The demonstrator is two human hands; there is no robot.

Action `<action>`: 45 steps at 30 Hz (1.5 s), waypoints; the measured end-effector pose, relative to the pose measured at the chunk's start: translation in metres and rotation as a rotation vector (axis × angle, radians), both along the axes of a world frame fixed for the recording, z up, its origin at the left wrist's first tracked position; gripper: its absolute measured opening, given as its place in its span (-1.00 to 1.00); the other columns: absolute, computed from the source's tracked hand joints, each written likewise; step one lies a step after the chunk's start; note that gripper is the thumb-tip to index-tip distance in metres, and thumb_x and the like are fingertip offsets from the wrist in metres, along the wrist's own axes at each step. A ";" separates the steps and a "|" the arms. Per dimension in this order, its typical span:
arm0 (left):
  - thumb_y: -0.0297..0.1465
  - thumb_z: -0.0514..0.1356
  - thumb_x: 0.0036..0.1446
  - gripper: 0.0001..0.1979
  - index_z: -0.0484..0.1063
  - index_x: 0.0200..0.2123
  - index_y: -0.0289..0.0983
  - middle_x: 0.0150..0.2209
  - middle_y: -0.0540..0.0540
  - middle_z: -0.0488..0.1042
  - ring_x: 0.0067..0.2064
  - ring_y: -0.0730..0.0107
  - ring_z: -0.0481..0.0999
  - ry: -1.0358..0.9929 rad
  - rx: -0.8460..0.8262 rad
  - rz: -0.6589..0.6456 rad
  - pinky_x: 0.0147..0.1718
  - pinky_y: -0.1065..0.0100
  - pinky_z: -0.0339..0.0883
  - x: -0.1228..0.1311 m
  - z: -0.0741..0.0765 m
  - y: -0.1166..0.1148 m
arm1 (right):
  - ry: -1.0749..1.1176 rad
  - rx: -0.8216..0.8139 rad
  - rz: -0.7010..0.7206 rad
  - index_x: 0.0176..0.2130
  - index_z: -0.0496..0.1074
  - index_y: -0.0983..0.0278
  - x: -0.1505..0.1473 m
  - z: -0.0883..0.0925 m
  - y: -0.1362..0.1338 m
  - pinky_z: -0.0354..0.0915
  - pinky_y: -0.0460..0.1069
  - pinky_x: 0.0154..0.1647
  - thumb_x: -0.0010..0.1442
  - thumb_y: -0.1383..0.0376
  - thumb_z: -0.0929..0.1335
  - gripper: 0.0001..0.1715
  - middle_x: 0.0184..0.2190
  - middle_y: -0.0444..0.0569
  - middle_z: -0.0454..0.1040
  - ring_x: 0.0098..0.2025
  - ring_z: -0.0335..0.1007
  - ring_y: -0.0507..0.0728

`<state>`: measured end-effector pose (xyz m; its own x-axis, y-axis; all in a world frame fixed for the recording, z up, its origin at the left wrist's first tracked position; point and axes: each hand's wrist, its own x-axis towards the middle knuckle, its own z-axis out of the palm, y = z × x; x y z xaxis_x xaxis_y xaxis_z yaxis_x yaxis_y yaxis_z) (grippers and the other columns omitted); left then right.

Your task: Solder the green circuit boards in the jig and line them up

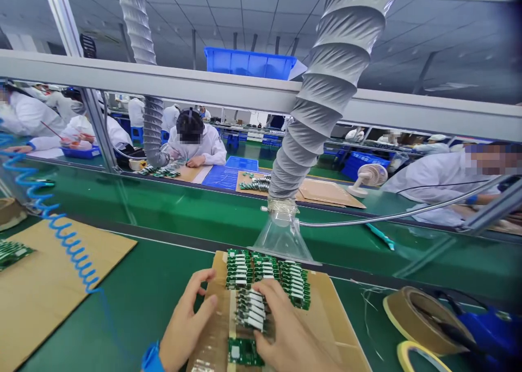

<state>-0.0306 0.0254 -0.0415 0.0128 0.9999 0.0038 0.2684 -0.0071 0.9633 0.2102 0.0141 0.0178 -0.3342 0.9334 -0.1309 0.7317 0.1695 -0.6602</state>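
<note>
A brown cardboard sheet lies on the bench before me, bearing several rows of small green circuit boards with white parts. Nearer me is a shorter row of overlapping circuit boards, and my right hand spans it from the right, index finger at the far end and thumb at the near end. Below the thumb, a single green circuit board lies flat, partly covered by the hand. At the cardboard's left edge, my left hand is curved with thumb and fingers apart, holding nothing. A blue wrist band circles that wrist.
A clear fume hood on a grey duct hangs just behind the boards. Tape rolls sit at right. Leftward are another cardboard sheet and a coiled blue hose. Co-workers in white sit across the bench.
</note>
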 end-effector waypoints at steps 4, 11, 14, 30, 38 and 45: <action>-0.24 0.10 0.23 -0.51 0.40 0.21 -0.18 0.30 -0.24 0.35 0.35 -0.01 0.29 0.085 0.180 -0.018 0.37 -0.02 0.16 -0.002 -0.014 -0.002 | -0.204 0.073 0.150 0.40 0.09 0.19 -0.026 0.003 0.006 0.12 0.24 0.48 0.20 0.52 0.23 -0.17 0.45 0.08 0.06 0.47 0.00 0.26; -0.43 0.11 0.11 -0.39 0.37 0.27 -0.23 0.33 -0.26 0.35 0.40 -0.09 0.24 0.305 0.175 -0.132 0.43 -0.17 0.04 -0.005 -0.019 -0.003 | -0.274 0.195 0.187 0.38 0.17 0.27 -0.039 -0.030 0.016 0.11 0.34 0.47 0.14 0.63 0.21 -0.13 0.39 0.14 0.20 0.44 0.08 0.31; -0.43 0.14 0.13 -0.35 0.33 0.32 -0.19 0.37 -0.23 0.32 0.43 -0.16 0.17 0.442 0.155 -0.192 0.43 -0.23 0.02 -0.006 -0.020 -0.006 | -0.317 0.196 0.186 0.41 0.14 0.30 -0.034 -0.034 0.017 0.11 0.39 0.46 0.19 0.60 0.19 -0.15 0.43 0.16 0.16 0.47 0.04 0.35; -0.27 0.19 0.25 -0.35 0.27 0.39 -0.22 0.46 -0.19 0.19 0.49 -0.18 0.05 0.650 0.084 -0.208 0.45 -0.21 -0.10 0.013 -0.015 -0.004 | -0.347 0.448 0.175 0.30 0.31 0.27 -0.019 -0.051 0.019 0.34 0.47 0.27 0.24 0.52 0.23 -0.33 0.27 0.12 0.39 0.30 0.28 0.42; 0.02 -0.04 0.42 -0.30 0.11 0.46 -0.23 0.51 -0.15 0.02 0.51 -0.17 -0.01 0.646 0.071 -0.232 0.47 -0.19 -0.15 0.023 -0.019 -0.003 | -0.316 0.506 0.092 0.09 0.44 0.17 -0.007 -0.062 0.014 0.43 0.41 0.11 0.34 0.40 0.29 -0.64 0.12 0.03 0.51 0.18 0.39 0.39; 0.06 -0.02 0.41 -0.28 0.03 0.47 -0.17 0.51 -0.09 -0.02 0.51 -0.15 -0.01 0.656 0.074 -0.234 0.46 -0.19 -0.14 0.026 -0.023 0.001 | -0.297 0.507 0.095 0.03 0.48 0.13 -0.006 -0.061 0.014 0.45 0.40 0.07 0.42 0.32 0.23 -0.69 0.07 0.00 0.53 0.14 0.42 0.37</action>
<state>-0.0045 0.0269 -0.0648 0.2510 0.9679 -0.0108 0.7780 -0.1951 0.5972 0.2047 0.0278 -0.0435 -0.4367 0.8716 0.2227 0.8390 0.4839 -0.2488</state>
